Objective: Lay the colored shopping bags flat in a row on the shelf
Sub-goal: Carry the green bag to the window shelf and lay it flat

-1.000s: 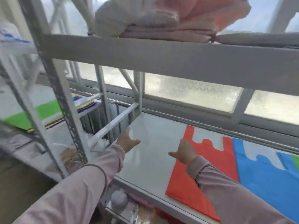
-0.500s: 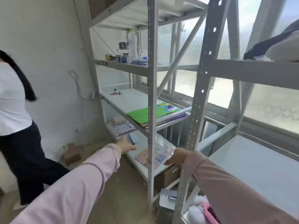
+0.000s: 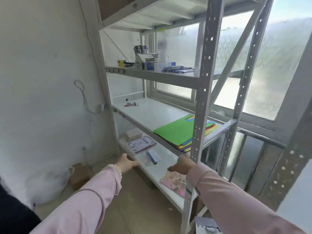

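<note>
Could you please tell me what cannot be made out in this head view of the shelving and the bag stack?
- Stack of colored bags: the shelf upright hides its middle; the count of bags is unreadable.
- Right hand: seen from behind, so the fingers cannot be made out.
- Boxes and packets on the upper shelf: blurred, labels too small.
- Printed sheet on the lowest shelf: text too small.
- Left hand: empty, fingers relaxed.

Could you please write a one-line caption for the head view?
Empty hands, left and right, reach toward stacked colored bags on a metal shelf.
</note>
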